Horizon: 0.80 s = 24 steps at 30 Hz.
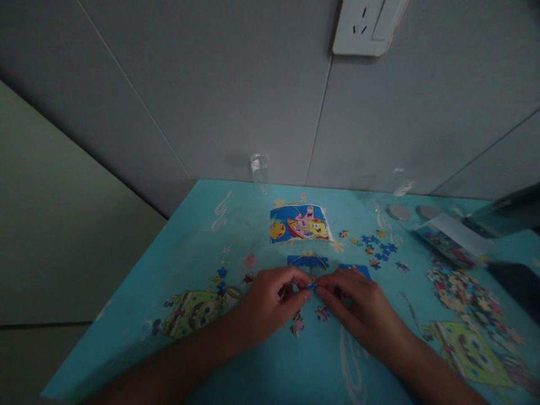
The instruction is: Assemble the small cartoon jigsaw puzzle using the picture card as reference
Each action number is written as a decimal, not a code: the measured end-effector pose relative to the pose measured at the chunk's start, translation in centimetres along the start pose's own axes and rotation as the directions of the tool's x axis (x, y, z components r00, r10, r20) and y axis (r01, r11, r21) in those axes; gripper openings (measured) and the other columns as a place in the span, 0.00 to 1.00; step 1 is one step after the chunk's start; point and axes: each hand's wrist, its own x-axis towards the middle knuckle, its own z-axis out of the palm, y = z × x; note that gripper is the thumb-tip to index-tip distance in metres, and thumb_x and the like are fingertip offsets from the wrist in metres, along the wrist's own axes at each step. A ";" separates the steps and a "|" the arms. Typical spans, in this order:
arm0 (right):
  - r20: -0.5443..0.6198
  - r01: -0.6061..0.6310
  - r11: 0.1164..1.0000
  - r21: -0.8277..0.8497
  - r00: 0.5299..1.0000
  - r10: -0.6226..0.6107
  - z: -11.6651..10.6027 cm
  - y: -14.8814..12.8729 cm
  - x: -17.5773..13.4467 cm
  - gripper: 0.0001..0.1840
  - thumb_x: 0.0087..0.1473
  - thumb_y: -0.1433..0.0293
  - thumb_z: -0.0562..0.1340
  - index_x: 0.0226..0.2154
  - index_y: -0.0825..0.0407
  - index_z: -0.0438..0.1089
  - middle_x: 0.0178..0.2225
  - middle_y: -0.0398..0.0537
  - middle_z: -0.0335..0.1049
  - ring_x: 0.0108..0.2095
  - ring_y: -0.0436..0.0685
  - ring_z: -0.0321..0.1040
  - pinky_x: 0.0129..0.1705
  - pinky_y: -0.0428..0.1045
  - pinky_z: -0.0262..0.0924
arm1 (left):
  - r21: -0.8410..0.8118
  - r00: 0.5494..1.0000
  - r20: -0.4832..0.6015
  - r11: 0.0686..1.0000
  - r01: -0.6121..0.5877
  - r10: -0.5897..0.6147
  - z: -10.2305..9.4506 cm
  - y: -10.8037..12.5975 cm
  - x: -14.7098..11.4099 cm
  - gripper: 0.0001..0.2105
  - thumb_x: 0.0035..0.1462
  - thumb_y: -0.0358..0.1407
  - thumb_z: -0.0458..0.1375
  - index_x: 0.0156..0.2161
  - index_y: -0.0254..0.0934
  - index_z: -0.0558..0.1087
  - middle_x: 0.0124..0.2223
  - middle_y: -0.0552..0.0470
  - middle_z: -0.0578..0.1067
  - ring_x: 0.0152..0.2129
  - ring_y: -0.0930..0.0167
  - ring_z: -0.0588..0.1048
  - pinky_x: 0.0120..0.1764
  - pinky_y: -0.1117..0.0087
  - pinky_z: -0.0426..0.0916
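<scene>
Between the fingertips of my left hand (280, 292) and my right hand (358, 298) is a small blue jigsaw piece (312, 286), pinched from both sides. Just beyond my fingers lies a joined blue strip of puzzle (307, 261). Another blue joined section (354, 271) sits partly hidden behind my right hand. Below the hands are a few loose pink and dark pieces (322, 313). Farther back rests the reference picture (300, 223), with a yellow and a pink cartoon figure in a red boat.
Loose blue pieces (377, 247) are scattered right of the picture, and a large mixed pile (468, 292) lies farther right. Clear containers (260, 171) stand by the wall. Silver lids (399, 212), a printed card (453, 242) and a dark object (517, 287) occupy the right side.
</scene>
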 end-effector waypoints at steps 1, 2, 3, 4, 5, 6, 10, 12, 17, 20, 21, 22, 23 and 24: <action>0.002 0.001 1.000 0.000 1.000 -0.001 0.0 0.0 0.0 0.09 0.67 0.64 0.59 0.39 0.45 0.76 0.30 0.42 0.74 0.32 0.54 0.69 0.40 0.53 0.61 | 0.006 1.000 0.005 1.000 -0.013 0.013 0.0 -0.1 0.0 0.05 0.60 0.36 0.63 0.42 0.42 0.78 0.30 0.56 0.76 0.25 0.74 0.71 0.31 0.72 0.66; 0.005 0.002 1.000 -0.002 1.000 -0.002 0.0 0.0 0.0 0.09 0.67 0.64 0.59 0.39 0.46 0.76 0.31 0.42 0.75 0.33 0.54 0.69 0.40 0.53 0.61 | 0.010 1.000 0.012 1.000 -0.023 0.023 0.0 -0.2 -0.1 0.06 0.60 0.36 0.64 0.43 0.43 0.78 0.30 0.56 0.76 0.25 0.74 0.71 0.32 0.72 0.66; 0.008 0.002 1.000 -0.003 1.000 -0.002 0.0 0.0 0.0 0.09 0.67 0.64 0.59 0.39 0.46 0.76 0.31 0.42 0.75 0.33 0.54 0.70 0.40 0.52 0.62 | 0.012 0.999 0.019 1.000 -0.029 0.028 0.1 -0.2 -0.1 0.08 0.60 0.36 0.64 0.45 0.43 0.78 0.31 0.56 0.77 0.26 0.74 0.72 0.31 0.72 0.66; 0.013 0.001 1.000 -0.005 1.000 -0.001 0.0 -0.1 0.0 0.09 0.67 0.64 0.60 0.40 0.46 0.76 0.32 0.42 0.75 0.33 0.54 0.70 0.41 0.52 0.62 | 0.010 0.999 0.028 1.000 -0.029 0.029 0.1 -0.3 -0.2 0.09 0.60 0.36 0.64 0.46 0.44 0.77 0.31 0.57 0.77 0.26 0.74 0.72 0.31 0.72 0.65; 0.018 0.001 1.000 -0.006 1.000 -0.001 0.0 -0.1 0.0 0.09 0.67 0.64 0.60 0.40 0.46 0.76 0.32 0.43 0.76 0.34 0.54 0.70 0.41 0.52 0.62 | 0.005 0.999 0.038 1.000 -0.025 0.025 0.2 -0.3 -0.2 0.10 0.59 0.35 0.65 0.47 0.44 0.77 0.31 0.57 0.77 0.26 0.73 0.72 0.31 0.73 0.65; 0.021 0.003 1.000 -0.007 1.000 -0.003 0.0 -0.1 0.1 0.09 0.67 0.64 0.60 0.40 0.46 0.76 0.32 0.43 0.76 0.34 0.54 0.70 0.41 0.52 0.62 | -0.001 0.999 0.047 1.000 -0.020 0.020 0.3 -0.3 -0.2 0.10 0.60 0.35 0.65 0.47 0.44 0.77 0.32 0.57 0.77 0.26 0.74 0.72 0.31 0.73 0.65; 0.026 0.011 1.000 -0.011 1.000 -0.010 0.0 -0.2 0.1 0.09 0.67 0.65 0.59 0.40 0.46 0.76 0.33 0.42 0.76 0.34 0.54 0.71 0.42 0.53 0.62 | 0.018 0.998 0.048 0.999 -0.038 0.038 0.1 0.0 -0.2 0.09 0.61 0.35 0.64 0.47 0.44 0.77 0.33 0.56 0.78 0.27 0.74 0.72 0.32 0.73 0.66; 0.022 0.003 1.000 -0.030 1.000 -0.003 0.0 0.0 0.0 0.09 0.67 0.65 0.59 0.40 0.45 0.76 0.34 0.42 0.77 0.35 0.55 0.71 0.43 0.54 0.62 | 0.070 0.998 0.020 0.996 -0.061 0.060 -0.5 0.0 0.0 0.08 0.61 0.35 0.63 0.46 0.43 0.77 0.34 0.56 0.78 0.27 0.74 0.73 0.34 0.72 0.67; 0.017 0.012 0.989 -0.145 1.000 -0.009 0.2 1.0 -0.1 0.10 0.68 0.65 0.58 0.41 0.47 0.76 0.38 0.45 0.79 0.39 0.56 0.74 0.46 0.56 0.62 | 0.199 0.986 -0.155 0.980 -0.026 0.058 -3.5 -1.5 1.1 0.11 0.63 0.37 0.61 0.51 0.43 0.75 0.36 0.56 0.78 0.28 0.74 0.74 0.33 0.72 0.68; 0.025 0.019 0.978 -0.206 1.000 -0.014 0.4 1.5 0.0 0.10 0.68 0.66 0.58 0.42 0.47 0.76 0.39 0.46 0.79 0.40 0.57 0.74 0.46 0.56 0.62 | 0.202 0.985 -0.171 0.979 0.025 0.010 -4.8 -2.6 1.7 0.14 0.64 0.36 0.61 0.54 0.44 0.73 0.37 0.56 0.78 0.28 0.74 0.75 0.33 0.73 0.69; 0.029 0.020 0.977 -0.214 0.999 -0.014 0.5 1.5 0.0 0.10 0.68 0.66 0.58 0.42 0.47 0.76 0.39 0.46 0.79 0.40 0.57 0.74 0.46 0.56 0.62 | 0.201 0.989 -0.149 0.979 0.029 0.002 -4.9 -2.9 1.8 0.14 0.64 0.36 0.61 0.54 0.44 0.74 0.38 0.56 0.79 0.29 0.74 0.76 0.33 0.73 0.70; 0.034 0.019 0.976 -0.219 0.999 -0.012 0.5 1.5 0.0 0.10 0.68 0.66 0.58 0.43 0.46 0.76 0.39 0.45 0.79 0.40 0.57 0.74 0.46 0.56 0.63 | 0.202 0.992 -0.124 0.979 0.027 -0.002 -5.0 -3.0 1.8 0.13 0.64 0.36 0.61 0.53 0.44 0.75 0.38 0.56 0.79 0.29 0.74 0.76 0.34 0.72 0.70; 0.040 0.018 0.975 -0.222 0.999 -0.009 0.5 1.5 0.0 0.10 0.68 0.66 0.58 0.43 0.46 0.76 0.39 0.45 0.79 0.40 0.57 0.74 0.46 0.56 0.63 | 0.206 0.995 -0.098 0.978 0.021 -0.001 -4.9 -3.1 1.8 0.12 0.64 0.36 0.61 0.53 0.44 0.75 0.38 0.56 0.80 0.30 0.74 0.77 0.36 0.72 0.71; 0.044 0.015 0.974 -0.226 0.999 -0.005 0.6 1.5 0.0 0.10 0.68 0.66 0.58 0.43 0.46 0.76 0.39 0.45 0.79 0.40 0.57 0.74 0.46 0.56 0.63 | 0.212 0.997 -0.073 0.977 0.013 0.002 -4.7 -3.2 1.8 0.11 0.64 0.36 0.61 0.52 0.44 0.76 0.38 0.56 0.80 0.30 0.74 0.77 0.37 0.72 0.71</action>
